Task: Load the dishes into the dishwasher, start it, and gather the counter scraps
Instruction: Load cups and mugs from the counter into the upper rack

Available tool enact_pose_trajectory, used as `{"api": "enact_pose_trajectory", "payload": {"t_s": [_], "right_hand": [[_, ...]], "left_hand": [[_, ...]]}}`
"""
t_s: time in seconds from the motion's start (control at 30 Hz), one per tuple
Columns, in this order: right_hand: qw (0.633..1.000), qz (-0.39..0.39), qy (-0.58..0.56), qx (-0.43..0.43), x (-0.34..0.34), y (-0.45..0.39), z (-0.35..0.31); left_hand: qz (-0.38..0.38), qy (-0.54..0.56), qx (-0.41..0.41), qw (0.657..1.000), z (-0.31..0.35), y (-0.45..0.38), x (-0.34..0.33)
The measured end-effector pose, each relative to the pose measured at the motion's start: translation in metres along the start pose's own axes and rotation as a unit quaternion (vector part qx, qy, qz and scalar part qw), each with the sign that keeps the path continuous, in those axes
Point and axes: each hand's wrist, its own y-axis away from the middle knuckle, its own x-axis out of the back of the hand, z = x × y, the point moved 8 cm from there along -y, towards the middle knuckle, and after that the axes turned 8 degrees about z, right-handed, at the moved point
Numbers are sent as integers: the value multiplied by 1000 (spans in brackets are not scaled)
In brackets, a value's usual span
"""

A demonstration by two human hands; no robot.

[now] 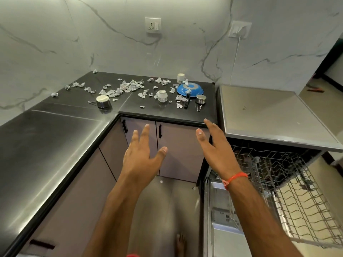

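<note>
Both my hands are raised in front of the lower cabinets, fingers straight, holding nothing. My left hand (143, 154) is below the counter edge; my right hand (215, 145) is near the counter's right corner. On the black counter (167, 112) lie a blue plate (190, 89) upside down, a steel cup (102, 101) with a handle, a small steel cup (200, 100), a white patterned cup (162, 96), a white cup (181, 78) at the back, and a black-handled utensil (187, 101). Crumpled paper scraps (128, 87) are scattered across the counter. The dishwasher (278, 115) stands at the right with its wire rack (297, 191) pulled out.
A steel worktop (46, 145) runs along the left. The dishwasher door (222, 219) hangs open low beside my right forearm. Cabinet doors with black handles (160, 131) are ahead. A wall socket (153, 25) and a plugged cable (239, 30) are on the marble wall.
</note>
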Motion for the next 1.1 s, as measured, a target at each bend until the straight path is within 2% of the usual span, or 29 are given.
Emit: {"api": "enact_pose_trajectory", "payload": {"t_s": [0.2,0.4,0.63,1.1], "right_hand": [[999,-12,-31,2,-39,-64,3],[997,-25,-71,-1,-75,-147,11],[995,-55,-85,-14,-89,-239,24],[995,-52,-58,-64,-126,-345,71]], "left_hand": [[-27,-44,2,999,-12,-61,-12],[-82,-88,44,992,-19,-141,-36],[-113,-116,56,985,-2,-218,-64],[-220,-101,53,969,-17,-347,-145]]}}
